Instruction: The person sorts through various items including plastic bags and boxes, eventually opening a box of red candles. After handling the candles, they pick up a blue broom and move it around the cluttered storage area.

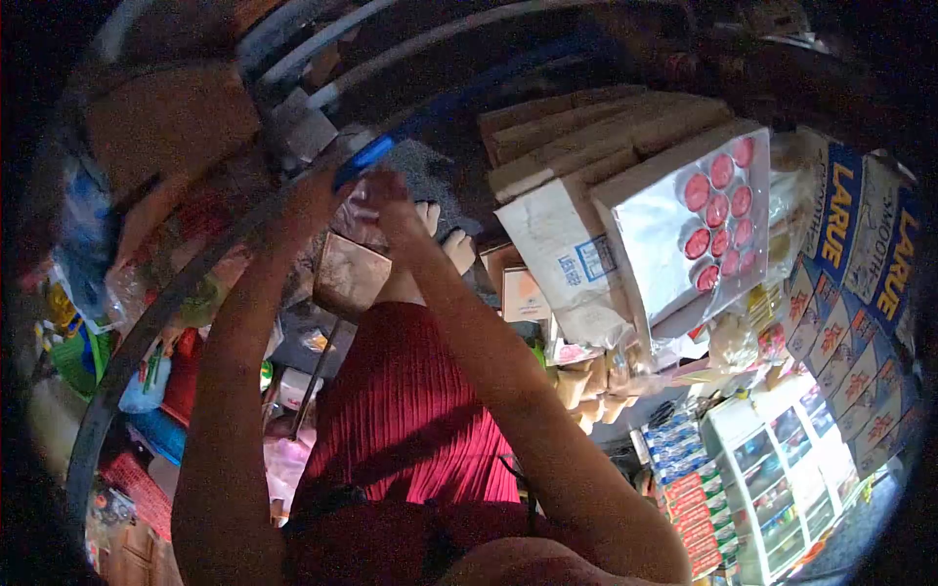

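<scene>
My left hand [315, 200] reaches up beside a small, bright blue object [364, 162], elongated and blurred; the fingers seem closed around its lower end. Close by on the right is my right hand [393, 203], its fingers curled in shadow. Between the hands shows a dim, shiny, pinkish thing [359, 217], perhaps plastic film, too blurred to name. What the right fingers hold, if anything, is hidden. Just below the hands is a square brown surface like a small stool seat [354, 276]. My bare feet [457, 249] are on the dark floor beyond.
Cardboard boxes [562, 249] are stacked on the right, beside a white tray of red-topped round items [640, 225]. LARUE cartons [865, 234] stand further right, above a lit display case [782, 479]. A curved dark metal rail [161, 293] runs along the left, with mixed packaged goods behind it.
</scene>
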Demonstrator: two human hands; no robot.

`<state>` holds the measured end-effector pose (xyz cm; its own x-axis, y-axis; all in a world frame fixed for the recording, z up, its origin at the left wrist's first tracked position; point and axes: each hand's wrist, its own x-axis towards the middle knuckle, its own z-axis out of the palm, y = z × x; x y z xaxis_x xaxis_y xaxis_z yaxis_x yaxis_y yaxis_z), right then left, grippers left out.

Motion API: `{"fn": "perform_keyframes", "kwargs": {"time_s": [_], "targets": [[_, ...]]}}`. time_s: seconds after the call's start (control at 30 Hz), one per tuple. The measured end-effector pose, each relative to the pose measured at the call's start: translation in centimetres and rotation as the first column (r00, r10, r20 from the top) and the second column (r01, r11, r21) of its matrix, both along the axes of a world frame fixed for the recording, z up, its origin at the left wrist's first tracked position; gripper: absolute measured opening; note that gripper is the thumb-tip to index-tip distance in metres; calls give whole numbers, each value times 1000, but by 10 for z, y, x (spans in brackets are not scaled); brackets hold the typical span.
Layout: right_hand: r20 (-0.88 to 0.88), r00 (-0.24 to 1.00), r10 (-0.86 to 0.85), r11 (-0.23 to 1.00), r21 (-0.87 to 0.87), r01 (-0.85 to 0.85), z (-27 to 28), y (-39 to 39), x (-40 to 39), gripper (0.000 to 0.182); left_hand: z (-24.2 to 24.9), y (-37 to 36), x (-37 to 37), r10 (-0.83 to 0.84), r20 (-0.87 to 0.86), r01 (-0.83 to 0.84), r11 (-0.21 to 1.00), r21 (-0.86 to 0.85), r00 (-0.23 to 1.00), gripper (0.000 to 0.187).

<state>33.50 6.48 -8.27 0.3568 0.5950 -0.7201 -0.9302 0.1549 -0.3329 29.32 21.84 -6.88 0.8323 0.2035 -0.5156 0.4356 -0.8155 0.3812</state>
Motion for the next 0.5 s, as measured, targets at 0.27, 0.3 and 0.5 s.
{"fn": "perform_keyframes", "kwargs": {"time_s": [0.27,0.3,0.5], "targets": [[353,928,-118,881,-394,262,-87,-1,79,45,-57,-51,86,76,400,-36,994,-107,913,32],[338,939,-60,900,-388,197,-74,-2,84,49,-60,-55,82,96,370,-58,992,-111,924,34],[290,954,75,947,-321,24,-16,-5,69,50,-36,-40,38,68,317,-34,993,-111,946,41]]}}
